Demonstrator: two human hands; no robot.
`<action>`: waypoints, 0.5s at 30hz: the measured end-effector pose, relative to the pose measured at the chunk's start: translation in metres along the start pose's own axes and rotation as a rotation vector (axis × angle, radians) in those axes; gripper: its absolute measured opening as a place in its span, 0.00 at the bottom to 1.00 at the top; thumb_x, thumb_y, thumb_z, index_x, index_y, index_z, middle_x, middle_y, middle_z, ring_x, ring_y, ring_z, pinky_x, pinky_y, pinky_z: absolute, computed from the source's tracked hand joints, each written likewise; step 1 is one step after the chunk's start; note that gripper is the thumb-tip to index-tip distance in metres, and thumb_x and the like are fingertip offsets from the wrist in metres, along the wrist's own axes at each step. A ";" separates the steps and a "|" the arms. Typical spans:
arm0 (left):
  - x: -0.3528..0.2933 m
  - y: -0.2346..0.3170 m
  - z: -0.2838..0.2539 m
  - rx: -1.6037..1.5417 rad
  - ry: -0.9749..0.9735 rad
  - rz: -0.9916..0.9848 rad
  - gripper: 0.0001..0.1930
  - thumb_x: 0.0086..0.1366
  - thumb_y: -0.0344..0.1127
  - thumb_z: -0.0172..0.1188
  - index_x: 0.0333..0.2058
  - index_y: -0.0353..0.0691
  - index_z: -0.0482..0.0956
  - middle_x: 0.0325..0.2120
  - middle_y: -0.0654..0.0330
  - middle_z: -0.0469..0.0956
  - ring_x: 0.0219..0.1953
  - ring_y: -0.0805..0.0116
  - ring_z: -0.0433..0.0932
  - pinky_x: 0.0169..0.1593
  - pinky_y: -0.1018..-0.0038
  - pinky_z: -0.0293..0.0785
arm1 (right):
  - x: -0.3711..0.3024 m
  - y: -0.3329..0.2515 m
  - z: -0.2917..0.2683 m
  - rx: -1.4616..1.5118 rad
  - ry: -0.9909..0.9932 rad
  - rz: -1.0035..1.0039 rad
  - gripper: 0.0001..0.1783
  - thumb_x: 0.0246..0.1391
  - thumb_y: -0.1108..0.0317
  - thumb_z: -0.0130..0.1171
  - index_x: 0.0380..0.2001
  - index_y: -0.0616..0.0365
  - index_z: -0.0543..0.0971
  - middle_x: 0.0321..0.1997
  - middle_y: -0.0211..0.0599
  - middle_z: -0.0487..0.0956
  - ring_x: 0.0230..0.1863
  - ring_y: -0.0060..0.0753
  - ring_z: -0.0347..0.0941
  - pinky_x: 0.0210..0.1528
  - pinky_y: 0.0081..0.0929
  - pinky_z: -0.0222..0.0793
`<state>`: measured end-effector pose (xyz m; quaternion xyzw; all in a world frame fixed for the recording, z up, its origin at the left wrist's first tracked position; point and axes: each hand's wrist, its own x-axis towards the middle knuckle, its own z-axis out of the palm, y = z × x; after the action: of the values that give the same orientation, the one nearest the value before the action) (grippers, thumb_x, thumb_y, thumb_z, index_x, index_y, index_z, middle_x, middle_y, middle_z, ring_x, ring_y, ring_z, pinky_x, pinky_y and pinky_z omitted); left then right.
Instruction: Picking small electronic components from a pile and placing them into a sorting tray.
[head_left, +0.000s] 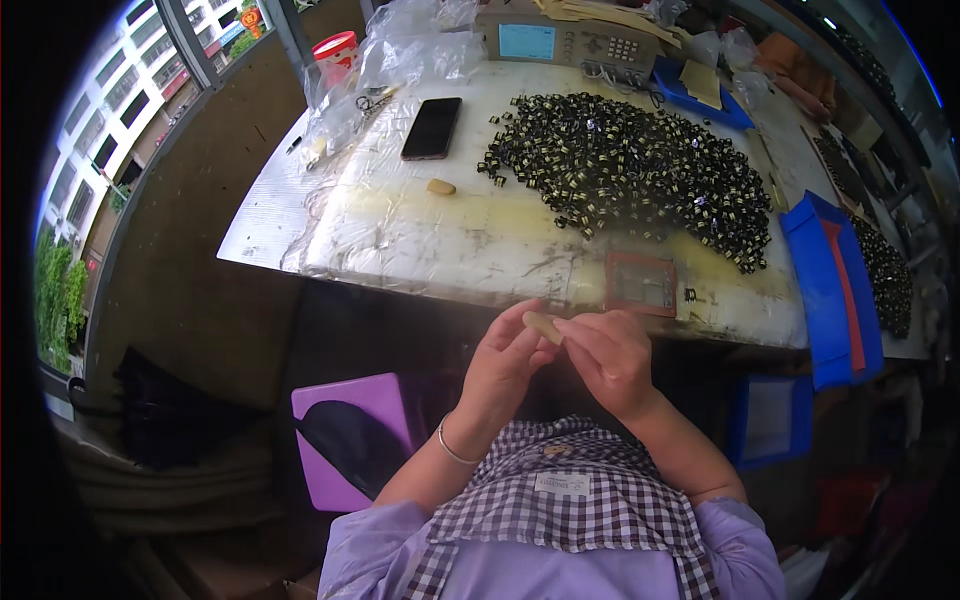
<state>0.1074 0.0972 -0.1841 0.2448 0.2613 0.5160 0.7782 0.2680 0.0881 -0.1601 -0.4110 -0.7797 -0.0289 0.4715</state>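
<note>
In front of my chest, near the table's front edge, both hands meet over a small beige piece (pixel 543 328) that looks like a rubber finger cot. My left hand (pixel 505 355) pinches one end of it between thumb and fingers. The fingertips of my right hand (pixel 612 360) close on its other end. A similar beige piece (pixel 441 187) lies on the table below a black phone (pixel 432 129). Just beyond my right hand, a small reddish frame with a clear middle (pixel 641 284) rests at the table edge.
A wide heap of small black parts (pixel 630 165) covers the table's right middle. Blue trays (pixel 830 285) stand at the right edge, with a blue bin (pixel 770 420) below. A grey keypad machine (pixel 570 45) and plastic bags (pixel 420 45) sit behind. A purple stool (pixel 335 460) is lower left.
</note>
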 end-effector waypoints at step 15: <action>-0.017 -0.024 0.000 0.123 -0.022 0.219 0.15 0.67 0.29 0.58 0.51 0.39 0.72 0.45 0.56 0.77 0.41 0.72 0.78 0.45 0.78 0.77 | -0.037 -0.023 -0.024 0.978 -0.109 0.976 0.12 0.62 0.69 0.56 0.46 0.60 0.80 0.29 0.28 0.77 0.31 0.18 0.72 0.33 0.17 0.68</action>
<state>0.1179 0.0732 -0.1968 0.3250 0.2557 0.5783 0.7033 0.2773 0.0397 -0.1673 -0.4561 -0.4516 0.5619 0.5218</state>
